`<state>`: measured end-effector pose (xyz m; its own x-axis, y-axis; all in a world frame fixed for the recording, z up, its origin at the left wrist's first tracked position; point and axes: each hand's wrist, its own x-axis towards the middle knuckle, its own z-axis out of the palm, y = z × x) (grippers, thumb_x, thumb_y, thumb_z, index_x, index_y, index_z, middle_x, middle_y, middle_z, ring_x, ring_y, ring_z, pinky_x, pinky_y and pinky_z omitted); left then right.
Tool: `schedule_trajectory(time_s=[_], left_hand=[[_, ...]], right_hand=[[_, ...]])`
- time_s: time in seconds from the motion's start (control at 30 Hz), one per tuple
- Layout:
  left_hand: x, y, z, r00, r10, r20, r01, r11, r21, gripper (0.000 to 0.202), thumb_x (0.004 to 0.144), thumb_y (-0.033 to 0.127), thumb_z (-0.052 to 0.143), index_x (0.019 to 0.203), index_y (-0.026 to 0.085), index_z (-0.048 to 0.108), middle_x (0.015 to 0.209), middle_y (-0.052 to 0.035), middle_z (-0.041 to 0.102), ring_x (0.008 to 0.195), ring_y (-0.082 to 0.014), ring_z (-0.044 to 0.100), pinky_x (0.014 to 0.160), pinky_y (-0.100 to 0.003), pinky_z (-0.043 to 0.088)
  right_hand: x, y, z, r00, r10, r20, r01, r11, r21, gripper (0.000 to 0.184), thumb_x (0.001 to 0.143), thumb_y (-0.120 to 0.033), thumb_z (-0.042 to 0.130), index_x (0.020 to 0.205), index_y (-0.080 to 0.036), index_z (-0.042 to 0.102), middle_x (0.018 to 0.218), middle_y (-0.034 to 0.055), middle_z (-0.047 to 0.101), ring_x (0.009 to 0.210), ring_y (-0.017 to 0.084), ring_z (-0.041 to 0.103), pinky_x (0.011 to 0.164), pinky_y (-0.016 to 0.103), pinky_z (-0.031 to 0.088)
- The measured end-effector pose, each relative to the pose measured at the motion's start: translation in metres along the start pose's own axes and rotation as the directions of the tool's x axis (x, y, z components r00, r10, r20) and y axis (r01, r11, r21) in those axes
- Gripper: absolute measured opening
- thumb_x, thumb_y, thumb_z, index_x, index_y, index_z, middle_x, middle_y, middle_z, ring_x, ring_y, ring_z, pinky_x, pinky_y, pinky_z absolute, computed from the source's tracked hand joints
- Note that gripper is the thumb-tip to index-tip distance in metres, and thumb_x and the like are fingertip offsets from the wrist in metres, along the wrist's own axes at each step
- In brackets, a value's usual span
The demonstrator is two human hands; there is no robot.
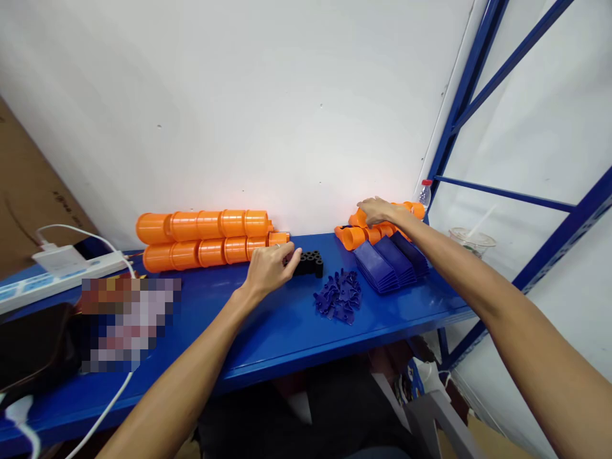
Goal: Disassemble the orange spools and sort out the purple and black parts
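My left hand (pixel 268 269) is over the blue tabletop with its fingers curled, at the left end of a cluster of small black round-holed pieces (pixel 312 261). What its fingers hold, if anything, is hidden. Just beyond it lie two long rows of nested orange plastic cups (pixel 205 237), stacked on their sides against the wall. To the right, my right hand (pixel 377 210) reaches down onto a smaller group of orange cups, its fingers bent around one orange cup (pixel 358 218). Between the hands is a pile of small dark-blue plastic clips (pixel 338 296). Stacks of flat blue panels (pixel 382 264) lie below my right hand.
A white power strip (pixel 62 278) with a charger (pixel 60 258) and cables lies at the left, near a black case (pixel 36 344). A bottle (pixel 424 194) and a lidded cup with a straw (pixel 472 238) stand right, by a blue metal frame (pixel 454 127).
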<state>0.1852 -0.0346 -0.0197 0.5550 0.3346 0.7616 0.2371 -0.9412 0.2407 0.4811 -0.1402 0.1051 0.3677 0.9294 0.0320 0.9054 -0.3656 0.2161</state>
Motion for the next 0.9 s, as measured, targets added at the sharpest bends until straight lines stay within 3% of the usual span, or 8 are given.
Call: schedule_trajectory(time_s=[0.13, 0.33, 0.4, 0.53, 0.63, 0.8, 0.87, 0.9], left_hand=[[0.001, 0.003, -0.004, 0.997, -0.05, -0.054, 0.048, 0.998, -0.041, 0.04, 0.095, 0.039, 0.049, 0.062, 0.023, 0.034, 0.051, 0.0022, 0.037, 0.049, -0.014, 0.039, 0.058, -0.031, 0.026], [0.009, 0.012, -0.016, 0.927, -0.341, -0.158, 0.285, 0.912, -0.295, 0.029, 0.095, 0.036, 0.058, 0.073, 0.023, 0.045, 0.058, 0.0032, 0.05, 0.055, -0.014, 0.05, 0.058, -0.027, 0.036], [0.015, 0.012, -0.018, 0.879, -0.47, -0.082, 0.377, 0.79, -0.484, 0.025, 0.096, 0.041, 0.06, 0.083, 0.023, 0.05, 0.063, 0.0032, 0.057, 0.052, -0.0134, 0.054, 0.055, -0.025, 0.041], [0.023, 0.005, -0.018, 0.739, -0.635, 0.226, 0.538, 0.354, -0.765, 0.045, 0.097, 0.064, 0.056, 0.098, 0.02, 0.055, 0.068, -0.0005, 0.065, 0.052, -0.0156, 0.064, 0.049, -0.025, 0.05], [0.022, 0.0, -0.018, 0.727, -0.59, 0.352, 0.518, 0.135, -0.844, 0.056, 0.098, 0.071, 0.049, 0.103, 0.017, 0.06, 0.076, -0.0043, 0.07, 0.059, -0.0164, 0.069, 0.056, -0.027, 0.057], [0.017, -0.007, -0.02, 0.751, -0.594, 0.288, 0.387, 0.043, -0.921, 0.041, 0.1, 0.055, 0.052, 0.104, 0.017, 0.068, 0.087, -0.0059, 0.074, 0.082, -0.0202, 0.073, 0.076, -0.031, 0.062], [0.018, -0.009, -0.023, 0.721, -0.625, 0.299, 0.398, 0.021, -0.917, 0.036, 0.1, 0.05, 0.051, 0.099, 0.018, 0.068, 0.079, -0.0045, 0.072, 0.077, -0.0212, 0.072, 0.073, -0.033, 0.062], [0.02, -0.01, -0.024, 0.702, -0.629, 0.334, 0.421, -0.012, -0.907, 0.037, 0.1, 0.05, 0.05, 0.096, 0.018, 0.068, 0.076, -0.0048, 0.071, 0.072, -0.0208, 0.071, 0.07, -0.034, 0.062]], right_hand=[[-0.004, 0.0, -0.007, 0.999, 0.003, -0.044, -0.002, 1.0, 0.025, 0.043, 0.076, -0.005, 0.072, 0.118, -0.015, 0.072, 0.122, 0.0194, 0.074, 0.108, 0.034, 0.069, 0.089, 0.042, 0.05], [-0.015, -0.014, -0.032, 0.947, -0.153, -0.283, 0.171, 0.984, 0.039, 0.063, 0.074, -0.019, 0.083, 0.133, -0.014, 0.063, 0.133, 0.0179, 0.067, 0.121, 0.038, 0.06, 0.096, 0.046, 0.048], [-0.025, -0.033, -0.03, 0.889, -0.217, -0.403, 0.246, 0.969, 0.02, 0.062, 0.08, -0.023, 0.077, 0.138, -0.015, 0.058, 0.136, 0.0177, 0.063, 0.122, 0.038, 0.057, 0.099, 0.048, 0.046], [-0.053, -0.096, -0.004, 0.729, -0.388, -0.563, 0.448, 0.894, -0.036, 0.064, 0.087, -0.026, 0.068, 0.147, -0.016, 0.05, 0.138, 0.0188, 0.06, 0.124, 0.04, 0.053, 0.104, 0.055, 0.044], [-0.074, -0.148, 0.021, 0.589, -0.504, -0.632, 0.578, 0.809, -0.105, 0.064, 0.092, -0.022, 0.06, 0.154, -0.019, 0.044, 0.141, 0.0187, 0.059, 0.127, 0.04, 0.051, 0.107, 0.058, 0.042], [-0.088, -0.189, 0.032, 0.411, -0.63, -0.659, 0.723, 0.666, -0.185, 0.052, 0.096, -0.028, 0.062, 0.147, -0.022, 0.053, 0.135, 0.0157, 0.065, 0.126, 0.033, 0.054, 0.111, 0.051, 0.042], [-0.078, -0.186, 0.029, 0.422, -0.56, -0.713, 0.745, 0.662, -0.079, 0.039, 0.1, -0.037, 0.059, 0.137, -0.024, 0.061, 0.129, 0.013, 0.068, 0.12, 0.031, 0.058, 0.105, 0.048, 0.045], [-0.07, -0.182, 0.028, 0.465, -0.477, -0.746, 0.724, 0.69, 0.009, 0.032, 0.103, -0.038, 0.054, 0.13, -0.024, 0.064, 0.124, 0.012, 0.07, 0.116, 0.029, 0.06, 0.101, 0.045, 0.046]])
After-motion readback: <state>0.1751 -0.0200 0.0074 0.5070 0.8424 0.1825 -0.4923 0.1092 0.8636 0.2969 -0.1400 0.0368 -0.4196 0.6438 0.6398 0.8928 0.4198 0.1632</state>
